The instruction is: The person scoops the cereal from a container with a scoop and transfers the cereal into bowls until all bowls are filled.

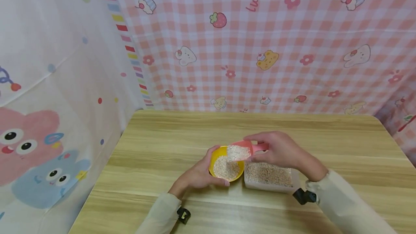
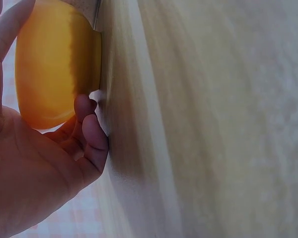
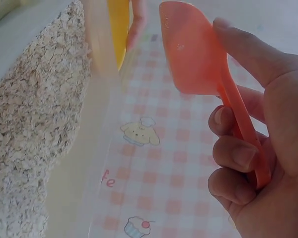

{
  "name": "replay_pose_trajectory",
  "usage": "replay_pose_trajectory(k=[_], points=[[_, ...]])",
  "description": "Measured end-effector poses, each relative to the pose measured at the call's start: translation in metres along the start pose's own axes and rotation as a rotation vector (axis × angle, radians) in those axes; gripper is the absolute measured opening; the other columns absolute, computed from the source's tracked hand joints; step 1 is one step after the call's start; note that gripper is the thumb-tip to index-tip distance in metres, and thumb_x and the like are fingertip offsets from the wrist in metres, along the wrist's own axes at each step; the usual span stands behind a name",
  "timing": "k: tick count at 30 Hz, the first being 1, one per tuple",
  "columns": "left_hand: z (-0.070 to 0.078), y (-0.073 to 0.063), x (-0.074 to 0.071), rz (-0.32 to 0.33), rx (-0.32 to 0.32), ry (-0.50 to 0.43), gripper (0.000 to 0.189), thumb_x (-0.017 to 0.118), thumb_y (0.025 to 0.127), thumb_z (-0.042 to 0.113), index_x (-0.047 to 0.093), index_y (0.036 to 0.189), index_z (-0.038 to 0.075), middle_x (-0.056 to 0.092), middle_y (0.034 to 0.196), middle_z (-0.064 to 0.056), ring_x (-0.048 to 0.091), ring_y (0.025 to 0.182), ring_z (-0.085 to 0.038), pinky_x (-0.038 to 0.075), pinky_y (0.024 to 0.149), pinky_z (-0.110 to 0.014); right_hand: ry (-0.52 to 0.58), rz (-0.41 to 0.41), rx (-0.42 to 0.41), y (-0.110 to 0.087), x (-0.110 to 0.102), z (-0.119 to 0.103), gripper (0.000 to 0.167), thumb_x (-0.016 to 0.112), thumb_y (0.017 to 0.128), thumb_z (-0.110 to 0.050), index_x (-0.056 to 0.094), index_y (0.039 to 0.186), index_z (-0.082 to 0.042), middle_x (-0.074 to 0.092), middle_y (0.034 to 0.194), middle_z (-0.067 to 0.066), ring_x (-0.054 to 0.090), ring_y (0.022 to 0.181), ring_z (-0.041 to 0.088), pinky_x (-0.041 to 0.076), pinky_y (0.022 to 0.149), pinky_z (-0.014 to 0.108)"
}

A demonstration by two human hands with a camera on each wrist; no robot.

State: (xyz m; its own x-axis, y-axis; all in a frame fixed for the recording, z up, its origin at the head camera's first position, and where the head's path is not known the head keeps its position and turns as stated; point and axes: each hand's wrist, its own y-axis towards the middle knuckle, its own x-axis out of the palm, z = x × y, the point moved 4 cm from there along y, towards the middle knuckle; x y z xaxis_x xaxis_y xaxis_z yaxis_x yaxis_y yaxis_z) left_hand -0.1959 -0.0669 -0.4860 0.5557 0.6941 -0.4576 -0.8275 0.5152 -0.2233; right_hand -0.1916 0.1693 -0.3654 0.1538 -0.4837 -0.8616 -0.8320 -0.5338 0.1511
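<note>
A yellow bowl (image 1: 214, 154) holding pale oat flakes (image 1: 226, 169) stands on the table. My left hand (image 1: 203, 172) grips its side, thumb along the near rim; in the left wrist view the fingers curl beside the bowl (image 2: 49, 64) near its base. Over the bowl, my right hand (image 1: 279, 151) holds a pink-orange scoop (image 1: 260, 147) by its handle. Oat flakes fill the scoop, which is tilted toward the bowl. In the right wrist view, the fingers wrap the handle of the scoop (image 3: 193, 49), with the index finger against its edge.
To the right of the bowl, below my right hand, sits a translucent rectangular container (image 1: 269, 187) of oat flakes (image 3: 44, 94). The wooden table (image 1: 156, 136) backs onto a pink checked cloth (image 1: 208, 53). A pale printed cloth (image 1: 74, 93) hangs at the left.
</note>
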Motion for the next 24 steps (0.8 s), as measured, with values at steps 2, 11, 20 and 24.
replay_pose_trajectory(k=[2, 11, 20, 24], points=[[0.000, 0.000, 0.000, 0.000, 0.002, 0.000, 0.118, 0.089, 0.072, 0.039, 0.009, 0.158, 0.023, 0.032, 0.158, -0.011, 0.035, 0.142, -0.031, 0.024, 0.116, -0.056, -0.045, 0.005, -0.033, 0.003, 0.002, -0.003, 0.057, 0.085, 0.076, -0.038, 0.069, 0.125, -0.015, 0.073, 0.113, 0.001, 0.067, 0.093, 0.015, 0.055, 0.077, 0.037], [0.001, 0.000, 0.000, 0.001, 0.008, -0.002, 0.119, 0.089, 0.072, 0.039, 0.008, 0.158, 0.023, 0.033, 0.157, -0.014, 0.034, 0.142, -0.032, 0.026, 0.115, -0.056, -0.167, -0.048, -0.071, 0.013, 0.011, -0.014, 0.057, 0.081, 0.079, -0.044, 0.068, 0.127, -0.015, 0.071, 0.118, 0.006, 0.068, 0.103, 0.025, 0.054, 0.084, 0.046], [0.000, -0.001, 0.000, 0.003, 0.020, -0.002, 0.119, 0.089, 0.072, 0.038, 0.008, 0.158, 0.022, 0.036, 0.155, -0.014, 0.035, 0.141, -0.032, 0.027, 0.115, -0.056, -0.207, -0.059, -0.084, 0.019, 0.014, -0.021, 0.057, 0.083, 0.077, -0.043, 0.069, 0.126, -0.016, 0.072, 0.099, 0.001, 0.056, 0.070, 0.007, 0.046, 0.062, 0.030], [0.000, -0.001, 0.001, 0.001, 0.023, -0.012, 0.119, 0.089, 0.073, 0.037, 0.008, 0.158, 0.022, 0.036, 0.155, -0.013, 0.036, 0.141, -0.032, 0.027, 0.114, -0.056, -0.213, -0.061, -0.090, 0.020, 0.014, -0.024, 0.056, 0.083, 0.078, -0.043, 0.069, 0.126, -0.016, 0.072, 0.100, 0.003, 0.057, 0.069, 0.008, 0.048, 0.063, 0.032]])
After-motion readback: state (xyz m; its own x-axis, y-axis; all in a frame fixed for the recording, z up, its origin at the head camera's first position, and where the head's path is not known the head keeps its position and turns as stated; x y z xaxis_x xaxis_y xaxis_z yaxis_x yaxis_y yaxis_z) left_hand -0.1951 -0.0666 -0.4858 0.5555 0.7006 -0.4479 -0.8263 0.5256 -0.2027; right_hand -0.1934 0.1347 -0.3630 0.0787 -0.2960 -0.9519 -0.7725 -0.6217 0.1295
